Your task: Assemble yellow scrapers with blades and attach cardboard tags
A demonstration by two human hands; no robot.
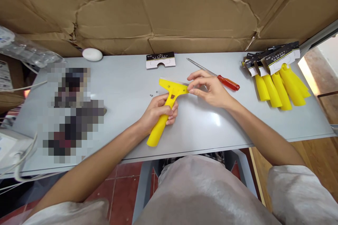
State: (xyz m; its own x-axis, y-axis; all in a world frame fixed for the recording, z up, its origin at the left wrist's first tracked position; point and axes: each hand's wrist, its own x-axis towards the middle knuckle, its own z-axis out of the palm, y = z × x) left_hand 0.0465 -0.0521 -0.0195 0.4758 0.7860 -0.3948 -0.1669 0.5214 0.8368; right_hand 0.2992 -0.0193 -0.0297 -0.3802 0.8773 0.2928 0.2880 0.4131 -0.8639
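A yellow scraper (160, 126) is tilted in front of me, its wide head up and its handle slanting down to the left. My left hand (161, 110) is closed around the handle just below the head. At the head's right end, the thumb and fingertips of my right hand (207, 88) pinch the corner; anything small between them is hidden. A thin blade edge shows along the top of the head. Two small screws (151, 95) lie on the table left of the head. Beyond my right hand rests a screwdriver (229, 83) with a red handle.
A black-and-white cardboard sleeve (160, 60) lies at the table's back. Several yellow scrapers (276, 89) with card sleeves are piled at the right. A white rounded object (92, 54) sits back left; blurred items and cables occupy the left side. Cardboard (185, 14) walls the rear.
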